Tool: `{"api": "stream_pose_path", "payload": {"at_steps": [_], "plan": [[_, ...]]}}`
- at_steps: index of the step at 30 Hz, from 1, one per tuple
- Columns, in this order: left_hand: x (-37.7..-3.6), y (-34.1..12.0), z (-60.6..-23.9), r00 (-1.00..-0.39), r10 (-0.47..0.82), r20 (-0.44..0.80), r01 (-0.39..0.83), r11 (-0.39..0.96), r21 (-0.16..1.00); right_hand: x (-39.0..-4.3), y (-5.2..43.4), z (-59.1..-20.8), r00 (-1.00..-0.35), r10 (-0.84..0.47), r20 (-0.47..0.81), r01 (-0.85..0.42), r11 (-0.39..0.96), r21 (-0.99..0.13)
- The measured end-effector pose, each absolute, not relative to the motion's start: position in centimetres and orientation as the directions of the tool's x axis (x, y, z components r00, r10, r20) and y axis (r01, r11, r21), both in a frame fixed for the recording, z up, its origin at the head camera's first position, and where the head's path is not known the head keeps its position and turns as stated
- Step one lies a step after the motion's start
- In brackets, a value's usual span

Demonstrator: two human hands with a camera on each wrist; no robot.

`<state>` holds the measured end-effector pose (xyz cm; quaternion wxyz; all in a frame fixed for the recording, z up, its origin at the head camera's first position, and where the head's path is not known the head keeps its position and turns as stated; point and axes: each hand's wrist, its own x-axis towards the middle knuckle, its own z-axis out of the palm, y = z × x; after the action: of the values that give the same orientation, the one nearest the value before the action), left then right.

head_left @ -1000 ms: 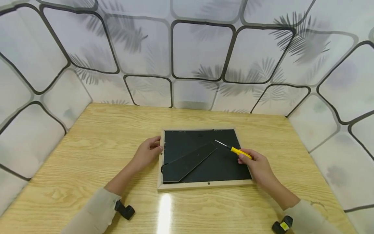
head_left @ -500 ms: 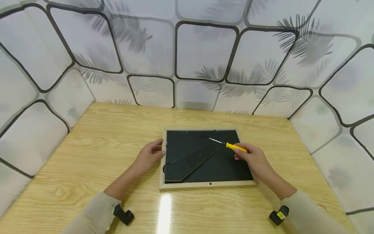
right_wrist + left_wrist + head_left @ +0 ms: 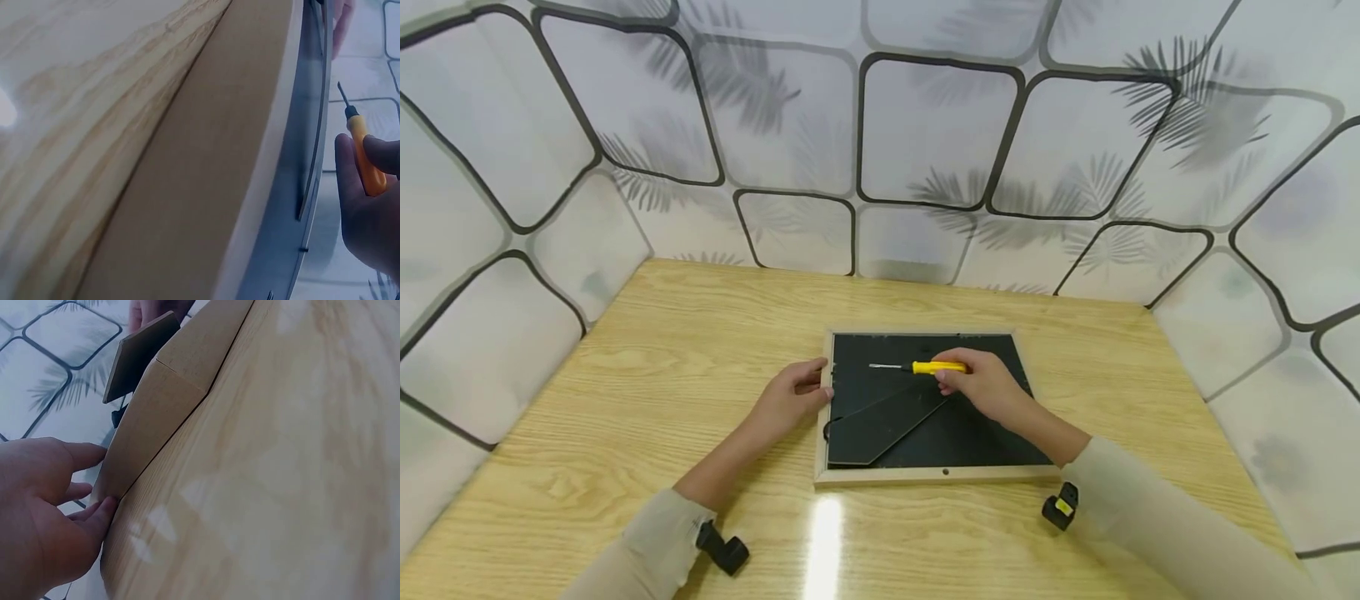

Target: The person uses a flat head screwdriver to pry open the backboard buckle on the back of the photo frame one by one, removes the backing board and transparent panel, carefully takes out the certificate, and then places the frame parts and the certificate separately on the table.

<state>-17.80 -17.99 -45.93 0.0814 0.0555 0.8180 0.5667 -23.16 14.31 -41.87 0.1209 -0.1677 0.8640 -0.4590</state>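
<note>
A picture frame (image 3: 880, 477) lies face down on the table, its pale wooden rim around a black backing board (image 3: 992, 433). A black stand leg (image 3: 880, 429) slants across the backing; in the left wrist view the leg (image 3: 140, 356) rises somewhat above the rim. My left hand (image 3: 790, 398) touches the frame's left side with its fingertips and thumb. My right hand (image 3: 988, 383) holds a yellow-handled screwdriver (image 3: 928, 367) above the backing, its metal shaft pointing left. In the right wrist view the screwdriver (image 3: 367, 156) is apart from the board, gripped by thumb and fingers.
The wood-grain table (image 3: 685, 350) reaches back to a patterned curtain-like wall (image 3: 925, 125), which also closes both sides. Small black cameras (image 3: 722, 547) sit at both wrists. Dark metal tabs (image 3: 303, 250) stick up along the backing's edge.
My right hand has carried the screwdriver leftward across the backing, its shaft turning nearly level. My left hand stays at the frame's left edge. The whole view has shifted slightly.
</note>
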Motion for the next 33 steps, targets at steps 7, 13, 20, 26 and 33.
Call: {"api": "stream_pose_path", "payload": {"at_steps": [7, 13, 20, 26, 33], "plan": [[-17.8, -17.9, -46.0, -0.978, 0.199, -0.060, 0.013, 0.345, 0.938, -23.9, 11.8, -42.4, -0.903, -0.420, -0.084, -0.182, 0.554, -0.812], [-17.8, -18.0, -46.1, -0.980, 0.191, -0.062, 0.010, 0.353, 0.936, -24.1, 10.6, -42.7, -0.889, -0.447, -0.094, -0.193, 0.553, -0.810], [-17.7, -18.0, -46.0, -0.980, 0.186, -0.066, 0.004, 0.351, 0.937, -24.2, 9.7, -42.9, -0.890, -0.447, -0.092, -0.203, 0.569, -0.797], [-17.7, -18.0, -45.9, -0.981, 0.182, -0.072, -0.003, 0.355, 0.935, -24.2, 9.5, -43.2, -0.897, -0.432, -0.090, -0.202, 0.584, -0.786], [-17.8, -18.0, -46.0, -0.981, 0.183, -0.069, 0.001, 0.357, 0.934, -24.0, 9.3, -42.9, -0.898, -0.437, -0.060, -0.236, 0.591, -0.772]]}}
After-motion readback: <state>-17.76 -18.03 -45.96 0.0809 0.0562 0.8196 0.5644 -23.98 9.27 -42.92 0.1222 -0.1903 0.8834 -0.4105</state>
